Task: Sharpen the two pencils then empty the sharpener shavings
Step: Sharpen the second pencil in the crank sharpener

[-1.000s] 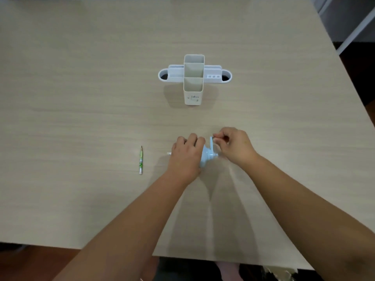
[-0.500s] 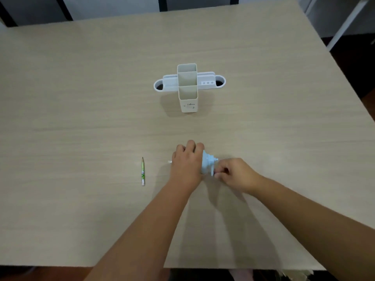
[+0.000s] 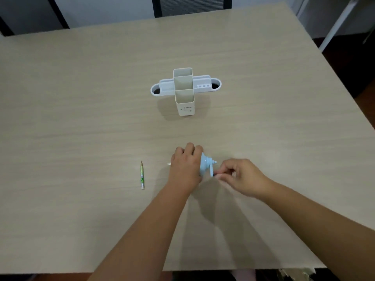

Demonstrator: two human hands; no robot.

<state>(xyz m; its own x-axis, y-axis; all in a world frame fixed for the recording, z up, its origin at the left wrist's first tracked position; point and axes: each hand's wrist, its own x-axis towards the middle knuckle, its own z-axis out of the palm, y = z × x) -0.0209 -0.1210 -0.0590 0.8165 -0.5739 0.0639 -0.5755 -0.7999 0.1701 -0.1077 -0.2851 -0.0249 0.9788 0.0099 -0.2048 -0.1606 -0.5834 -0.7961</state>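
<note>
While I scan from the left of the frame, I log a green pencil [image 3: 142, 175] lying loose on the bench [image 3: 81, 118], tip pointing toward the top of the frame, well apart from both hands. Just right of it, a pale stub [image 3: 168, 163] pokes out from under the left hand [image 3: 185, 165], likely the second pencil; most of it is hidden. Left grip is closed over the body of the light blue sharpener [image 3: 206, 166], lower centre of the frame. Right hand [image 3: 241, 177] pinches the crank handle at the sharpener's right side. Above centre, a white desk organiser [image 3: 184, 90] stands upright.
</note>
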